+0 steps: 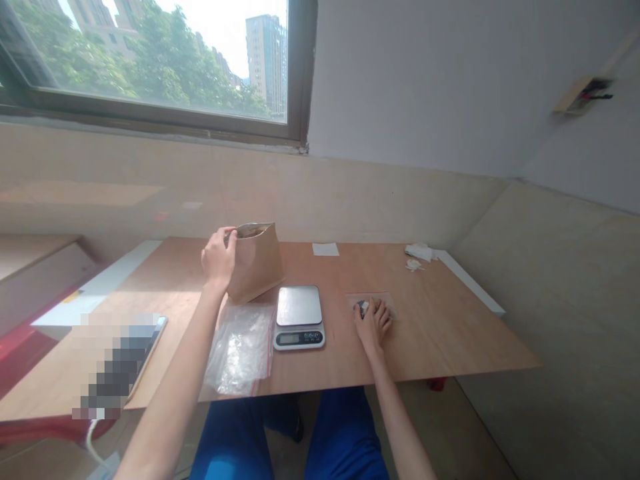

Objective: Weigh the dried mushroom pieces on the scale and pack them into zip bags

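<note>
My left hand [219,257] pinches the top edge of a brown kraft paper bag [256,263], which stands with its mouth gaping; its contents are hidden. Lying over a small clear zip bag [392,300] on the table, my right hand [374,323] has its fingers curled on it. A small dark item with a pale patch [362,308] shows by the thumb; I cannot make out what it is. Between the hands sits a digital kitchen scale [299,308] with a bare metal plate. A pile of clear zip bags [243,350] lies left of the scale, below the paper bag.
The wooden tabletop [450,333] meets the wall at the back. A blurred-out tablet-like device [125,363] with a white cable lies at the left. A white paper slip [325,249] is at the back, with a white packet [421,252] and a small pale bundle [414,265] at the back right.
</note>
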